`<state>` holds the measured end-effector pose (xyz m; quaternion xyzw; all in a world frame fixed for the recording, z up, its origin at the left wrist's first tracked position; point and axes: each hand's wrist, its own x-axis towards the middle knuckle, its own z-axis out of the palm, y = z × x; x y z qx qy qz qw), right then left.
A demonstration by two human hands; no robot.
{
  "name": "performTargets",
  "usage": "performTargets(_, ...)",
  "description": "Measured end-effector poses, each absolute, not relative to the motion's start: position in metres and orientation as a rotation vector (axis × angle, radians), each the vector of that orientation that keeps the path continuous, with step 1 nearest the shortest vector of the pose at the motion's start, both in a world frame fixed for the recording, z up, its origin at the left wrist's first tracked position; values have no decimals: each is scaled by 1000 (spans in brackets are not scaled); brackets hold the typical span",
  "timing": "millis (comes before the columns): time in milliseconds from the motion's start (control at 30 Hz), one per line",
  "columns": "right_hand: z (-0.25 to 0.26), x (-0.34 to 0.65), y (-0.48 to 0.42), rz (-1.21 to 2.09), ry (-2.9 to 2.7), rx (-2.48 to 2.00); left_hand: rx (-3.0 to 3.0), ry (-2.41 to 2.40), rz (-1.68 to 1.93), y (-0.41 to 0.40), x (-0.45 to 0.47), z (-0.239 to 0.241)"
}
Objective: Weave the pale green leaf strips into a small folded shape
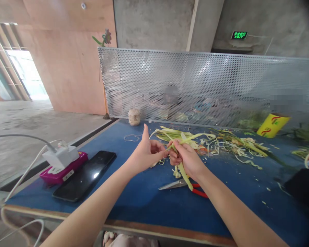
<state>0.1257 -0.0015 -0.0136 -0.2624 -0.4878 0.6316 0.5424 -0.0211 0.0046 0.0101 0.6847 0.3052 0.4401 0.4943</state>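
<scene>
Pale green leaf strips, some of them braided or crossed (184, 171), run through my right hand (187, 156), whose fingers are closed round them. One strip stretches up and right from that hand, and a broad end hangs below it. My left hand (149, 151) is beside it, one digit raised and the others pinching at the strips' left end. Exactly what lies between those fingertips is partly hidden. Under the hanging end lie scissors (173, 184) with red handles. A pile of similar pale green strips (167, 132) lies just beyond my hands.
On the blue table (134, 206) are a black phone (84, 175), a purple power strip (64, 171) with a white charger (60, 158), a whitish roll (134, 117) and a yellow packet (273, 126). Scraps spread to the right. A perforated metal screen (154, 75) stands behind.
</scene>
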Motion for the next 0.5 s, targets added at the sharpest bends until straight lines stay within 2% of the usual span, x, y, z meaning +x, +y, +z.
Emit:
performTargets(167, -16, 119, -7, 1636, -1187, -635, 1778, 750, 1202, -1, -16, 5)
performTargets(500, -16, 125, -5, 1417, -1298, -792, 1798, 767, 1158, -1, -17, 6)
